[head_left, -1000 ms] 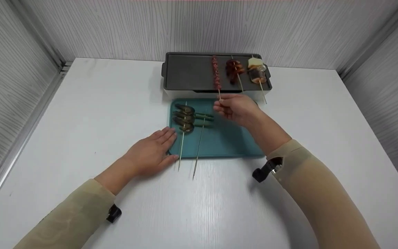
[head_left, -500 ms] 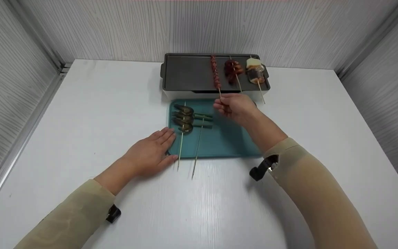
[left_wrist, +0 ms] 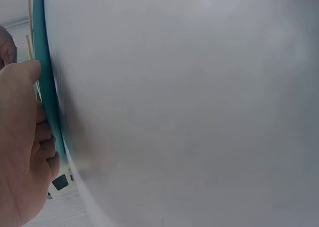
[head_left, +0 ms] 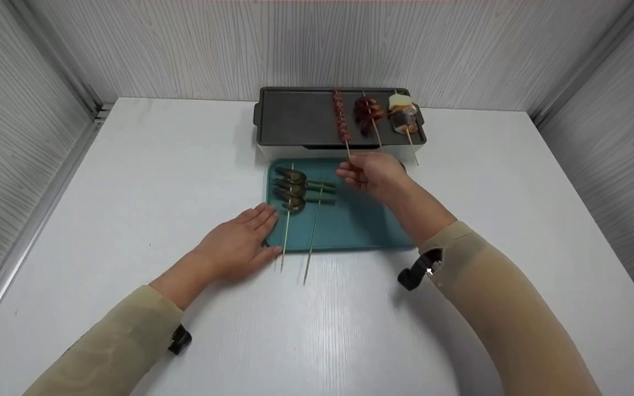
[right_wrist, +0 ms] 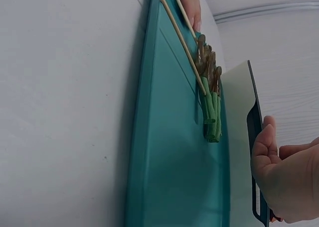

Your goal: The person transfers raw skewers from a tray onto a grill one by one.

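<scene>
My right hand [head_left: 377, 173] pinches the lower end of a wooden skewer threaded with small red pieces [head_left: 340, 115], which lies over the dark griddle plate [head_left: 295, 118]. In the right wrist view, that hand [right_wrist: 286, 172] hides the skewer. My left hand [head_left: 237, 245] rests with straight fingers at the left edge of a teal tray [head_left: 361, 231]; the left wrist view also has its fingers against the tray rim [left_wrist: 46, 77]. On the tray lie a skewer of brown shrimp-like pieces [head_left: 290, 191] and a skewer of green stalks [head_left: 322, 187], their sticks reaching past the near edge.
On the griddle's right part lie a skewer of dark red pieces [head_left: 368, 114] and one with pale and brown chunks [head_left: 404, 115]; both sticks overhang the front. The griddle stands directly behind the tray on a white table [head_left: 174, 143]. Grey panelled walls [head_left: 207, 49] surround it.
The head view shifts slightly. Both hands keep nearly the same place, the right one still pinching the red skewer's stick and the left one at the tray edge.
</scene>
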A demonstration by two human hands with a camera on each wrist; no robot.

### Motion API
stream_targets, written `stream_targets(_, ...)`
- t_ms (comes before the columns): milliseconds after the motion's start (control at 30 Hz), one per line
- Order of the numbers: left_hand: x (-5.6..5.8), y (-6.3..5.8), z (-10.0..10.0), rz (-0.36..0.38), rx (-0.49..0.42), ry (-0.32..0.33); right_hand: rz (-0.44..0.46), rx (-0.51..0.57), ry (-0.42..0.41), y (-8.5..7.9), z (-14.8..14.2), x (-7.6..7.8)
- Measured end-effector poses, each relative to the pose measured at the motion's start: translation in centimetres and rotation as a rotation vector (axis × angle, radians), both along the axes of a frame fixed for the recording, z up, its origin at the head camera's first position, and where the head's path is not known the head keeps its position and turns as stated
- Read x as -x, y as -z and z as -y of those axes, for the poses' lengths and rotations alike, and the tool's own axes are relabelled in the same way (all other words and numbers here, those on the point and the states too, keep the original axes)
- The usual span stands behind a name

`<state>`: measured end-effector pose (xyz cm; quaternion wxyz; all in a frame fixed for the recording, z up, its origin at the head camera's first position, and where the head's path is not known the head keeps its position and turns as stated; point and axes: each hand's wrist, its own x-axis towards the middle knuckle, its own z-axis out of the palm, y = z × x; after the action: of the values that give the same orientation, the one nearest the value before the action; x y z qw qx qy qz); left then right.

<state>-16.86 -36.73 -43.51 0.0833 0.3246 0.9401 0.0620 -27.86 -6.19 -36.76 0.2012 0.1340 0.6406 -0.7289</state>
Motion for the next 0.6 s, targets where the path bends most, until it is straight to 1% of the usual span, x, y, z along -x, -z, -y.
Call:
stream_targets(100, 0.0, 0.0, -0.1, 0.004, -0.003, -0.004, 0.0, 0.016, -0.009, -0.1, -0.2, -0.5)
stream_targets(200, -0.1, 0.0, -0.1, 0.005, -0.003, -0.006, -0.019, -0.013, -0.039, -0.4, -0.5, -1.1)
stream_targets(400, 0.0, 0.1, 0.0, -0.01, -0.008, -0.005, -0.088, -0.134, -0.134, -1.3, -1.7, -3.0)
stream_targets(500, -0.1, 0.1, 0.0, -0.018, -0.007, -0.004, -0.125, -0.215, -0.172, -1.6, -2.7, -4.0)
stream_targets(600, -0.1, 0.1, 0.0, -0.015, -0.009, -0.002, -0.204, -0.329, -0.223, -1.5, -4.1, -4.9)
